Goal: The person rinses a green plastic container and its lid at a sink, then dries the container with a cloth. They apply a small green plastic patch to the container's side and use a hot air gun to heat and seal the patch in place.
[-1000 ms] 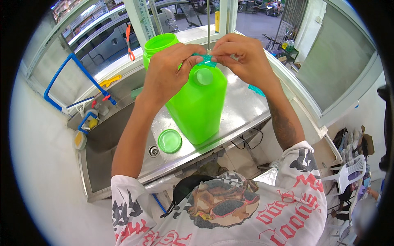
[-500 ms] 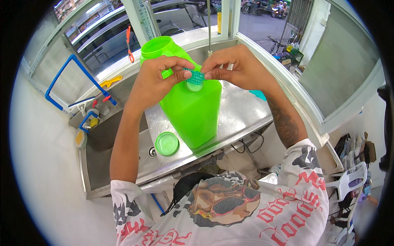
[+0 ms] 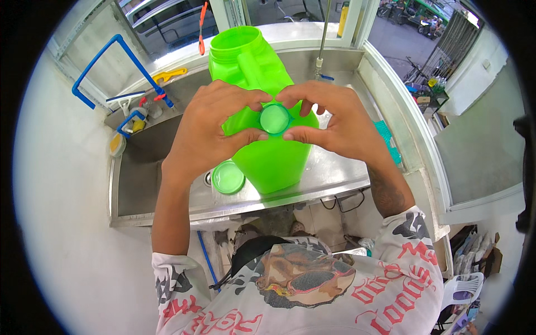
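Note:
A bright green plastic jug (image 3: 273, 167) stands on the steel drainboard, its wide neck uncovered toward the window. On its near upper side is a small round pale-green cap (image 3: 275, 119) with a teal printed plastic seal (image 3: 291, 118) around its rim. My left hand (image 3: 215, 120) curves around the cap's left side, thumb below and forefinger above, fingertips at the seal. Mirroring it, my right hand (image 3: 335, 117) has its thumb and forefinger at the right side. How firmly the fingertips grip is hard to see. A round green lid (image 3: 228, 177) lies left of the jug.
The steel sink basin (image 3: 137, 184) lies to the left. Blue pipe taps (image 3: 120, 42), a yellow-handled tool (image 3: 170, 75) and bottles stand along its back left. A teal sheet (image 3: 387, 142) lies right of the jug. A thin metal pipe (image 3: 322, 44) rises behind.
My fingers have gone from pinching the seal together at the cap's top to spreading around both sides of the cap. The seal now encircles the rim. The view has shifted.

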